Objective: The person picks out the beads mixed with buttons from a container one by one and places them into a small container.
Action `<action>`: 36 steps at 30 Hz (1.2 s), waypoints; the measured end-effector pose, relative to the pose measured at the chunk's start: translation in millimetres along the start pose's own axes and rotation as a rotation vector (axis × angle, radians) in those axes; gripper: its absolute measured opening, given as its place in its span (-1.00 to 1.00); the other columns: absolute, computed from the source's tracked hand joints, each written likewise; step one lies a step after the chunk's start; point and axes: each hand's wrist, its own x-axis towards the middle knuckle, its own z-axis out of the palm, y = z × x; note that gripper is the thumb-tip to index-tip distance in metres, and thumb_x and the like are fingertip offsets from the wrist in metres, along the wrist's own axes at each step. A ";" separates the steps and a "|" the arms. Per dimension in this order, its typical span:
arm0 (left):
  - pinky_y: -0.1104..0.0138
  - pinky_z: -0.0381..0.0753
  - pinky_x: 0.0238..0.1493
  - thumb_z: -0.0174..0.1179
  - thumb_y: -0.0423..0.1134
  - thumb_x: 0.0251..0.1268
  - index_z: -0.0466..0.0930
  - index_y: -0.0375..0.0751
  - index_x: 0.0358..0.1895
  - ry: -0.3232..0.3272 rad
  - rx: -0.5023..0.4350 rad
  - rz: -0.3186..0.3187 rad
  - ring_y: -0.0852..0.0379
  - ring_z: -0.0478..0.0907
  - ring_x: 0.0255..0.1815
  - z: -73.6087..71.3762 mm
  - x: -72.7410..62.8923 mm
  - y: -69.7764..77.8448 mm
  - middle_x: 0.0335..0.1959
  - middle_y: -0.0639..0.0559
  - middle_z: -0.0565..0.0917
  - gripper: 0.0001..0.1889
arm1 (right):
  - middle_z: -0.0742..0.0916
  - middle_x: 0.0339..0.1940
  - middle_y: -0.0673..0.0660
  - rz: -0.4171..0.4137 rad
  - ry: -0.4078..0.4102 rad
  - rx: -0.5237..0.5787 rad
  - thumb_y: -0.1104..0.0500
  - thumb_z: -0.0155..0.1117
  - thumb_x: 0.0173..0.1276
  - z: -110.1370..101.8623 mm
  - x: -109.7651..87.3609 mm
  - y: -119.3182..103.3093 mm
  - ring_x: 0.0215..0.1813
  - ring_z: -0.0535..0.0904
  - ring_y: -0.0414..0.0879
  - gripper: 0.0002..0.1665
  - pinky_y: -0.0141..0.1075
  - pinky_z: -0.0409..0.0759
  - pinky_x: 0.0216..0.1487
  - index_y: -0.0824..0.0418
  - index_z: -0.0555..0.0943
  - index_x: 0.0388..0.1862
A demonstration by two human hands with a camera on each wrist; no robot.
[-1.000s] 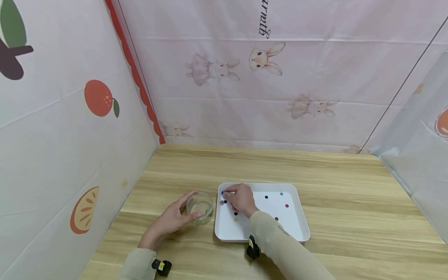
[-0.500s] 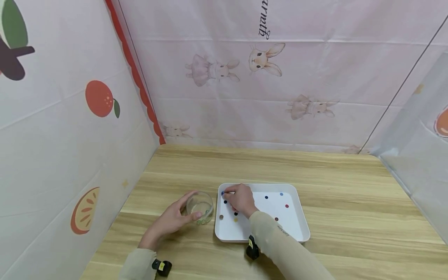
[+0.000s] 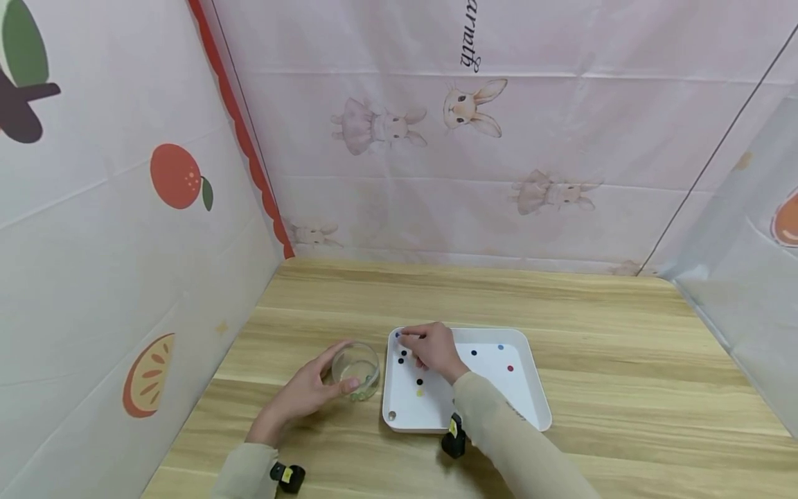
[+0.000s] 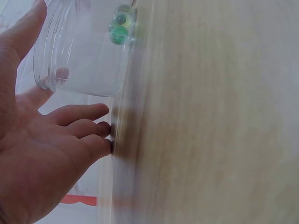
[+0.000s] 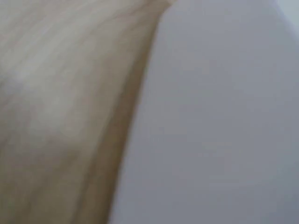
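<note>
My left hand [image 3: 305, 389] holds a clear round jar [image 3: 355, 371] on the table, thumb over its near side and index finger behind. In the left wrist view, green marbles [image 4: 120, 33] lie at the bottom of the jar [image 4: 88, 56], while the other fingers [image 4: 88, 128] are curled below it near the tabletop. My right hand [image 3: 433, 348] reaches into the white tray [image 3: 467, 424], its thumb and index fingertips right at a blue marble [image 3: 397, 335] in the far left corner. Whether they pinch it I cannot tell. The right wrist view shows only blurred table and tray wall.
Inside the tray lie black pieces [image 3: 420, 382], a yellow one [image 3: 420, 393], a red one [image 3: 510, 369], a light blue one [image 3: 501, 347] and a dark blue one [image 3: 474, 353]. A brownish marble [image 3: 392, 416] sits in the near left corner. Printed sheets [image 3: 399, 208] enclose the wooden table [image 3: 623, 388].
The brownish marble has rolled along the tray's left side to the near corner. My right hand has shifted slightly away from me, and the blue marble has moved into the far corner. The left hand stays.
</note>
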 end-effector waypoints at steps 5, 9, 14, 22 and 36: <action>-0.33 0.24 0.56 0.41 0.06 0.40 0.20 0.09 0.67 0.002 0.006 0.002 -0.41 0.26 0.63 0.0 -0.2 0.8 0.65 -0.27 0.28 -0.14 | 0.61 -0.69 0.04 -0.002 0.013 0.112 0.02 0.41 0.50 -12.4 0.7 -7.9 -0.68 0.47 -0.17 -0.67 -0.39 0.48 -0.58 0.08 0.80 0.16; -0.34 0.24 0.56 0.41 0.04 0.41 0.19 0.09 0.67 0.005 0.006 -0.006 -0.42 0.25 0.63 0.3 -0.5 1.6 0.66 -0.26 0.27 -0.15 | 0.58 -0.70 0.02 -0.006 0.018 0.154 -0.02 0.43 0.48 -17.6 -0.6 -15.8 -0.67 0.46 -0.16 -0.66 -0.38 0.50 -0.54 0.00 0.80 0.17; -0.34 0.23 0.57 0.41 0.06 0.40 0.19 0.10 0.67 0.007 0.009 -0.016 -0.42 0.25 0.63 1.0 -0.8 0.7 0.66 -0.27 0.28 -0.14 | 0.58 -0.70 0.01 -0.029 0.011 0.168 -0.06 0.44 0.47 -19.7 -2.8 -25.4 -0.65 0.46 -0.15 -0.65 -0.37 0.51 -0.53 -0.02 0.80 0.16; -0.34 0.24 0.56 0.40 0.06 0.41 0.18 0.08 0.68 -0.001 -0.001 0.004 -0.40 0.27 0.62 1.0 -0.7 -0.9 0.65 -0.27 0.28 -0.14 | 0.57 -0.72 -0.01 -0.071 0.005 0.182 -0.06 0.45 0.46 -19.2 -6.2 -36.8 -0.65 0.45 -0.14 -0.66 -0.38 0.45 -0.55 -0.04 0.81 0.15; -0.34 0.21 0.57 0.40 0.03 0.43 0.19 0.06 0.67 -0.012 -0.020 0.028 -0.37 0.25 0.64 0.7 -0.1 1.4 0.66 -0.23 0.29 -0.16 | 0.58 -0.71 -0.01 -0.123 -0.044 0.210 0.01 0.44 0.47 -11.4 -10.2 -44.3 -0.65 0.49 -0.10 -0.66 -0.40 0.43 -0.59 0.08 0.81 0.14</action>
